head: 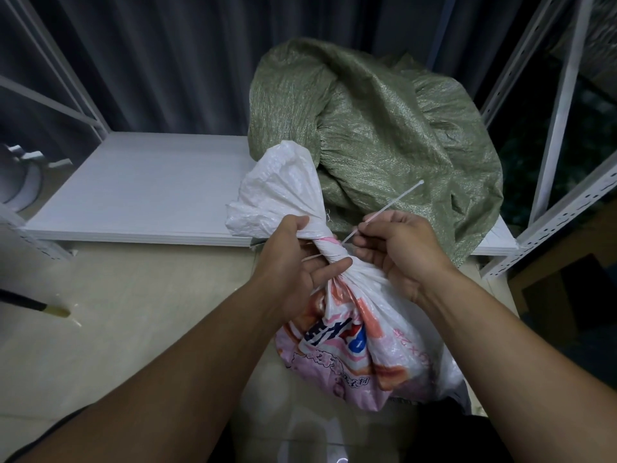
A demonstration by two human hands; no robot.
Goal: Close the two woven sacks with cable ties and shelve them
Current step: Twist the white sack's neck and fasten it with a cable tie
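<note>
Woven sacks: two; cable tie (pixel 394 203): one.
Green sack (pixel 384 128) lies on white shelf (pixel 133 195); left hand (pixel 287 265) grips printed sack (pixel 367 349) neck, right hand (pixel 397 252) pinches tie.

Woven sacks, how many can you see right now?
2. The green woven sack lies on the white shelf; the white printed sack is in front of it, its neck gripped by the left hand. Others may be hidden.
</note>
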